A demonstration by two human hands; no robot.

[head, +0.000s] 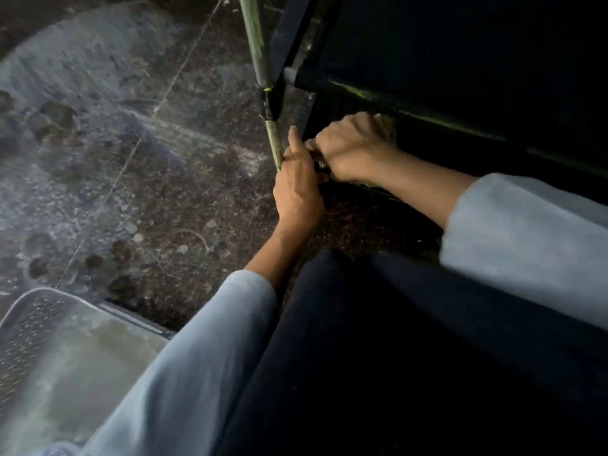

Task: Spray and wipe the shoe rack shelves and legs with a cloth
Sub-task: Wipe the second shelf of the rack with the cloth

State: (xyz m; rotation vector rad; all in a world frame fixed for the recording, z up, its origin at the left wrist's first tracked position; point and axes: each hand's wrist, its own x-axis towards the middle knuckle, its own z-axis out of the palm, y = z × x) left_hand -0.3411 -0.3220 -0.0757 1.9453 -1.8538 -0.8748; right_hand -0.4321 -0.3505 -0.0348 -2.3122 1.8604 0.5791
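Note:
The shoe rack's thin greenish leg [263, 67] runs down from the top centre to the floor, joined to a dark shelf rail [394, 100] stretching right. My left hand [297, 189] grips the lower part of the leg, index finger stretched up along it. Just to the right, under the rail, my right hand [348, 146] is curled around a bunched cloth [385, 125], of which only a pale edge shows. The rack's shelves are in deep shadow. No spray bottle is in view.
A dark speckled stone floor [131, 159] with dust marks and glare spreads left. A light plastic tray or tub [65, 350] sits at the bottom left. My dark trouser leg [362, 357] fills the bottom centre.

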